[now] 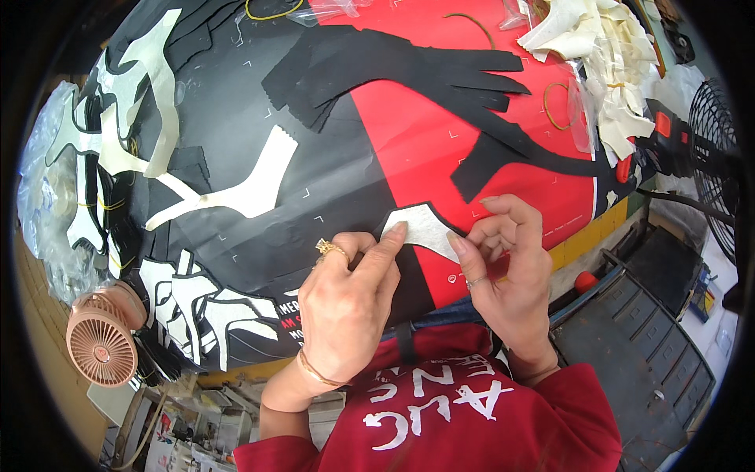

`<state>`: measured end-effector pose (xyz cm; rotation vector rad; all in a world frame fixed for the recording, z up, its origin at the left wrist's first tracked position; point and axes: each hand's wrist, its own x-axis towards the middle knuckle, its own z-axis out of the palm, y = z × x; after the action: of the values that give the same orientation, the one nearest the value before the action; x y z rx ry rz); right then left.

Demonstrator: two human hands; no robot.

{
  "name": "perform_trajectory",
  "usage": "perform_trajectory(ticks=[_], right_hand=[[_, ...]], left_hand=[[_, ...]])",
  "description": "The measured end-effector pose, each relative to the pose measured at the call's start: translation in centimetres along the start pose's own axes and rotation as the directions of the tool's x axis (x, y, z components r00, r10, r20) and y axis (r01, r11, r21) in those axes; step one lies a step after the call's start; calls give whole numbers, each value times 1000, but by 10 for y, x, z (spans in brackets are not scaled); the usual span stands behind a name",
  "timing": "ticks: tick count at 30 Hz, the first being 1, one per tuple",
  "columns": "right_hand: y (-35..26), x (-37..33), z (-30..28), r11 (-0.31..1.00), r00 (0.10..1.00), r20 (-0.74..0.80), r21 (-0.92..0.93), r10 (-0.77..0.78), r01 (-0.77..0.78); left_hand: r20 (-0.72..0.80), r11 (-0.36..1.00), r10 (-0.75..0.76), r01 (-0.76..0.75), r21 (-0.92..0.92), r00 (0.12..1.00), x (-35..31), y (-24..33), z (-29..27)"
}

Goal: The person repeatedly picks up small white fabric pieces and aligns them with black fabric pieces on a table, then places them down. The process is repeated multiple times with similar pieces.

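A white cut piece with a black border lies before me at the near edge of the table, curved like the other cut pieces here. My left hand presses its left end with thumb and finger; the other fingers are curled. At the right end, the thumb of my right hand rests on the piece, the fingers bent above it. What lies under the piece is hidden. Left of my hands is a plain cream piece. Beyond them, black cut pieces lie fanned out.
White pieces with black borders are heaped at the near left, beside a small pink fan. More bordered pieces lie stacked at the far left. Cream pieces pile up at the far right, near a black fan. A red-and-black sheet covers the table.
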<state>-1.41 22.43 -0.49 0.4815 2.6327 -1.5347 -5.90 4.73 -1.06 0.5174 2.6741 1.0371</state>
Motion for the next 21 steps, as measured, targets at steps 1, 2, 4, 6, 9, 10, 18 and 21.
perform_trajectory(ticks=[1,2,4,6,9,10,18,21], right_hand=[[1,0,0,1000,1000,1,-1,1,-1],[2,0,1,1000,1000,3,-1,1,-1],[3,1,2,999,999,-2,-11,-46,46],[5,1,4,997,997,-15,-14,-73,72],[6,-3,7,999,998,-40,-29,-47,46],[5,-6,8,999,999,-45,-48,-16,14],[23,-12,19,728,881,-158,-636,-446,255],[23,-16,14,663,824,15,-585,-567,467]], left_hand=[[-2,1000,-1,1,1,1000,0,0,0],[-5,1000,-2,2,-5,1000,0,0,1],[-9,1000,-6,6,-16,1000,0,0,1],[-15,1000,-4,4,-8,1000,-1,0,1],[-22,1000,-4,3,-9,1000,-1,0,2],[-21,1000,-11,11,-13,1000,-2,0,2],[-32,1000,25,-25,15,999,-3,-1,4],[-41,999,36,-36,12,999,-2,-1,4]])
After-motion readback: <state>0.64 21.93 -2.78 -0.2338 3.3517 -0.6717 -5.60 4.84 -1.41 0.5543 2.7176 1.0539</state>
